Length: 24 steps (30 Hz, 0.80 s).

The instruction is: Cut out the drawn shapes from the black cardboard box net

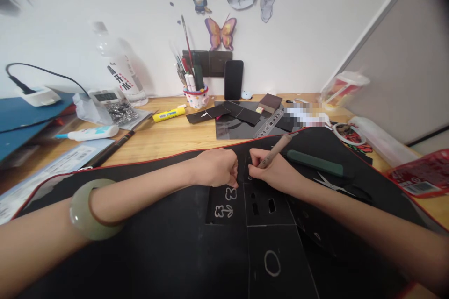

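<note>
My right hand point(271, 170) is closed around a grey-brown pen point(275, 150), its lower end at the black paper point(271, 238). That paper carries white lines, an oval outline and small cut-out holes. To the left, my left hand point(219, 167) is closed with its fingertips down on the black surface; whether anything is between them is hidden. Just below it lies a black piece with white flower-like outlines point(223, 210). Scissors point(333, 184) and a dark green case point(315, 162) rest right of my right hand.
Behind the black mat point(140, 261) stand a pen cup point(196, 97), a phone point(233, 79) and a bottle point(122, 74). A yellow marker point(169, 114) and a glue bottle point(93, 133) lie at left. A red packet point(421, 175) sits at far right.
</note>
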Each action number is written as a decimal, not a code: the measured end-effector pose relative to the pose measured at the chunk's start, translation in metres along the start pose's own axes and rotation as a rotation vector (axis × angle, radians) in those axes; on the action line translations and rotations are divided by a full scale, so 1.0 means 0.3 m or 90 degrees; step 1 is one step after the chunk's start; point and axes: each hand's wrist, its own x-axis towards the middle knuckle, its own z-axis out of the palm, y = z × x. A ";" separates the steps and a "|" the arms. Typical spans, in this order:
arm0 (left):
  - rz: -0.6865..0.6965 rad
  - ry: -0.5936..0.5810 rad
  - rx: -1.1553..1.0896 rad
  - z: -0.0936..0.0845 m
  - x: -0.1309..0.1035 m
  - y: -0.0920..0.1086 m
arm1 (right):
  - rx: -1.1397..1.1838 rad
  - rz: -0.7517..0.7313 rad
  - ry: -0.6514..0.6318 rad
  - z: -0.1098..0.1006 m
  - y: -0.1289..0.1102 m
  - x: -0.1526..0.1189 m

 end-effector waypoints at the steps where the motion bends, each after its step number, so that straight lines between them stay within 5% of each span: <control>1: -0.002 -0.008 -0.009 0.002 0.002 -0.003 | -0.005 -0.001 -0.012 -0.003 -0.001 0.006; 7: 0.042 -0.050 -0.025 -0.013 0.016 -0.035 | -0.033 -0.003 -0.053 -0.015 -0.008 0.035; 12: 0.015 0.095 0.109 -0.032 -0.026 -0.009 | -0.040 -0.005 -0.053 -0.013 -0.004 0.036; 14: 0.050 0.161 0.172 -0.001 -0.061 0.026 | -0.038 -0.005 -0.049 -0.011 -0.002 0.035; 17: 0.337 0.162 0.252 0.090 -0.107 0.095 | -0.036 -0.003 -0.039 -0.008 -0.003 0.034; 19: 0.442 0.185 0.239 0.159 -0.114 0.148 | -0.037 0.002 -0.036 -0.009 -0.009 0.034; 22: 0.497 0.229 0.240 0.235 -0.076 0.235 | -0.041 0.009 -0.045 -0.012 -0.022 0.036; 24: 0.457 0.244 0.238 0.258 -0.025 0.293 | -0.047 0.011 -0.056 -0.015 -0.028 0.039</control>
